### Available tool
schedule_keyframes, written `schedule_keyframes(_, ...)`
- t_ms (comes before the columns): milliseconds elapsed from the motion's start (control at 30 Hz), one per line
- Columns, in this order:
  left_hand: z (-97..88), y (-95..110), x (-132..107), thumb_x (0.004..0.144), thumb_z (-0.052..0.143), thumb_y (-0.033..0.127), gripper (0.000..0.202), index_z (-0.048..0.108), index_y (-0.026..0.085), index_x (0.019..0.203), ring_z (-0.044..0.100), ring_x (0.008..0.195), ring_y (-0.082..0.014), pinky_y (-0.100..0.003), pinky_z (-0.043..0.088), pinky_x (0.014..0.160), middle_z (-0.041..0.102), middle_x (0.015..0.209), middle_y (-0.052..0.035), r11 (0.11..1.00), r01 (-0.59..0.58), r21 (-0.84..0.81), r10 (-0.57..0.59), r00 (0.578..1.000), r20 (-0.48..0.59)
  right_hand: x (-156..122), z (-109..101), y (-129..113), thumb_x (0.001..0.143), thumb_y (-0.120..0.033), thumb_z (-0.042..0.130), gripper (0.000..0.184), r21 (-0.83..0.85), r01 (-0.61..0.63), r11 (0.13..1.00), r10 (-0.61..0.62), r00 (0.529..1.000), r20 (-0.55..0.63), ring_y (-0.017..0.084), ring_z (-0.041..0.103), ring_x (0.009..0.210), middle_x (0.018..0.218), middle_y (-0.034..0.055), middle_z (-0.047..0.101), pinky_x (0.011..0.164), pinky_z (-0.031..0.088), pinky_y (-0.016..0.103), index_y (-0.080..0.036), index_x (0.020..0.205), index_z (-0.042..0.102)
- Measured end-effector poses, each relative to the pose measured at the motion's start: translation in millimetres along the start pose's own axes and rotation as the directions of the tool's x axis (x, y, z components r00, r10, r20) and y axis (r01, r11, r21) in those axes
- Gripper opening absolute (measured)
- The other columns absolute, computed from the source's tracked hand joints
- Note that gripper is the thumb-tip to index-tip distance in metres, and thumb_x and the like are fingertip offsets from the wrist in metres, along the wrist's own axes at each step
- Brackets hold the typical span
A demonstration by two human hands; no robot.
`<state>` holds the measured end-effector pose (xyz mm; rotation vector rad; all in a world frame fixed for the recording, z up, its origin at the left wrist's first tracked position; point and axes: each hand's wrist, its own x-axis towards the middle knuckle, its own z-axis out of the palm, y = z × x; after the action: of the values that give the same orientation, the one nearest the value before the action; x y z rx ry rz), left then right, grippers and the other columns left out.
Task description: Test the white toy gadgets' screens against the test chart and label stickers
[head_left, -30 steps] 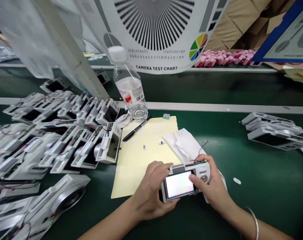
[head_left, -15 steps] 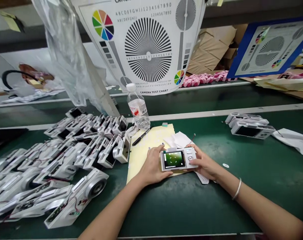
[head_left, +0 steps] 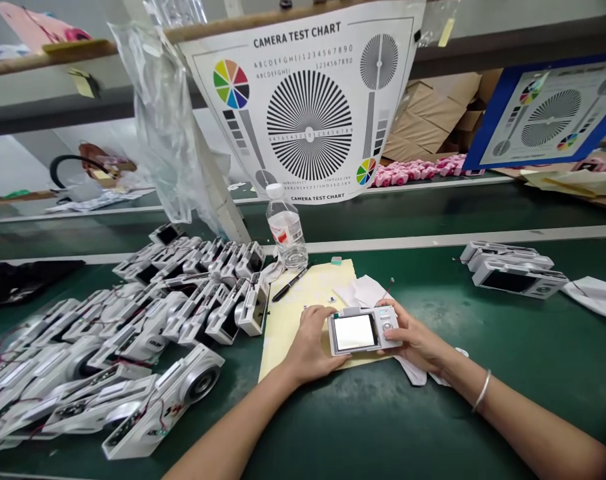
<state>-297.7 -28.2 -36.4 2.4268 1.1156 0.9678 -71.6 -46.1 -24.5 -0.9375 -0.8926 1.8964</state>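
The left hand and right hand wrap around the sides of a white camera, its screen all white, over yellow paper at lower middle.

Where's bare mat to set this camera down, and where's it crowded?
Green mat lies bare below the held camera, and to the right between the right hand and the white cameras. The left side is crowded: wired cameras pile up against the yellow paper sheet.
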Motion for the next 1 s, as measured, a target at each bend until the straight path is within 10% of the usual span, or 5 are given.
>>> schedule_keyframes(1000,-1.8,1.3,0.9,0.060,0.071,0.033,0.059,0.043,0.019,0.109,0.050,0.099,-0.0281,-0.047,0.046,0.083,0.052,0.103,-0.0100,0.999,0.045,-0.026,-0.044,0.999,0.030,-2.9,-0.1,0.3,0.067,-0.016,0.067,0.050,0.029,-0.013,0.999,0.013,1.000,0.001,0.017,0.064,0.085,0.098,-0.0002,0.062,0.064,0.056,0.027,-0.029,0.106,0.040)
